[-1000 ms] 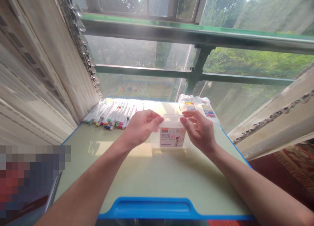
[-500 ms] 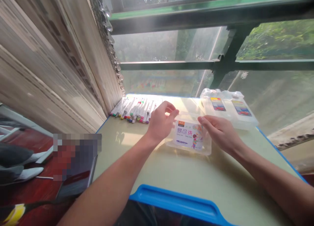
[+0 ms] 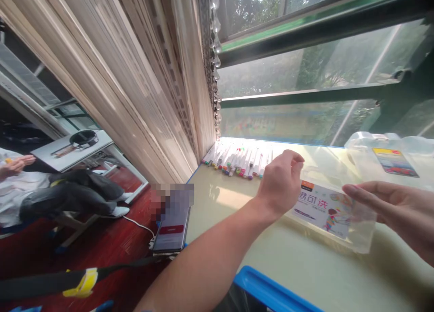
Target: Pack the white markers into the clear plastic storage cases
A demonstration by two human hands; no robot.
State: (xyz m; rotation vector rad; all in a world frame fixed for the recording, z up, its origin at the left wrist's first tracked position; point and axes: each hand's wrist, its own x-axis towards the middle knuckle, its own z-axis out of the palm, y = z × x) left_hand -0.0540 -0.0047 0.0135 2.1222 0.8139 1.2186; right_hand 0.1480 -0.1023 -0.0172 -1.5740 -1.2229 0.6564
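A clear plastic case (image 3: 334,212) with a colourful printed label lies on the pale green table (image 3: 298,262). My left hand (image 3: 280,182) curls over the case's left end, with thumb and fingers pinched at its top edge. My right hand (image 3: 395,208) rests against the case's right side, its fingers stretched out and lying together. A row of several colour-capped markers (image 3: 237,160) lies at the table's far left corner, just beyond my left hand.
Another clear labelled case (image 3: 389,160) sits at the back right by the window. A phone (image 3: 171,228) lies off the table's left edge on a red floor. A curtain (image 3: 142,86) hangs left. A seated person (image 3: 50,192) is at far left.
The view has swung left, so the table and case now sit at the right. My hands stay on the case; the right hand's fingers have flattened along its side.
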